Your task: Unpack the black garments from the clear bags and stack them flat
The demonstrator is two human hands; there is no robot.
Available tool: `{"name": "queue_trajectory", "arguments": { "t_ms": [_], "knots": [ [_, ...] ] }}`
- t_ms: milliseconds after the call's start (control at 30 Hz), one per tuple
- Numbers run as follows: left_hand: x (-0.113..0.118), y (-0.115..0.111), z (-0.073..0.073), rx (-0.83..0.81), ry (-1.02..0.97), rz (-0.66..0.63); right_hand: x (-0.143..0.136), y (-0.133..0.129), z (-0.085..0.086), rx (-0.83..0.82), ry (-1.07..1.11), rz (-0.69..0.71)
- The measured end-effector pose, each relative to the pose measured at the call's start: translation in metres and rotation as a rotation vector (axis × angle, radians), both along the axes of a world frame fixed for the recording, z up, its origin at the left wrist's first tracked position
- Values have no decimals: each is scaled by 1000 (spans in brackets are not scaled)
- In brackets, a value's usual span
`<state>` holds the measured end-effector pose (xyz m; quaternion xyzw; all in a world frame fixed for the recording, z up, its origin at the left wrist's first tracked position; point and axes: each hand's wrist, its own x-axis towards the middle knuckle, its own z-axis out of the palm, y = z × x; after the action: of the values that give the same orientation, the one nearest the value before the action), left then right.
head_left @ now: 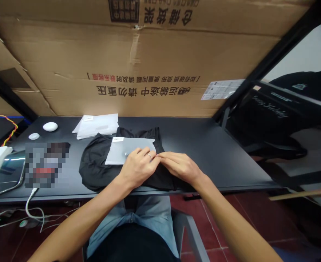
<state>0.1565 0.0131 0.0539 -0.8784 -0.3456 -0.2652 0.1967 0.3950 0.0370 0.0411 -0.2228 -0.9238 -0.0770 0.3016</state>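
Observation:
A frosted white plastic bag (117,154) with a small label lies on top of black cloth (95,167), which is spread at the table's front edge. My left hand (140,165), with a ring on one finger, is closed over the bag's lower right corner. Beside it, my right hand (181,165) has its fingers pressed together above the black cloth. The fingertips of both hands meet just off the bag's right end. What the right fingers pinch is hidden.
More white plastic bags (97,125) are stacked behind the cloth. Left on the black table (204,145) are a white oval object (50,126), a small white lid-like piece (34,136), a phone (9,173) and a white cable (28,203). A large cardboard sheet (149,54) stands behind.

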Motion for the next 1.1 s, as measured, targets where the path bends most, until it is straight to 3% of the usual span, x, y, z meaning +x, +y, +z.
{"name": "queue_trajectory", "arguments": {
  "t_ms": [167,467,600,767,967,1100],
  "knots": [
    [-22,-2,2,-5,31,30,0,3,0,-15,51,-26],
    [-121,-26,-5,-105,34,194,7,5,-7,-49,91,-82],
    [-147,-33,-8,-164,2,220,7,5,-11,-67,110,-78],
    [-134,-26,-2,-247,-126,158,3,3,-11,-77,141,-128],
    [-104,-11,8,-325,-110,82,1,-1,-7,-79,119,-167],
    [-101,-5,17,-476,-253,48,3,-2,-7,-103,109,-190]
  ]
}}
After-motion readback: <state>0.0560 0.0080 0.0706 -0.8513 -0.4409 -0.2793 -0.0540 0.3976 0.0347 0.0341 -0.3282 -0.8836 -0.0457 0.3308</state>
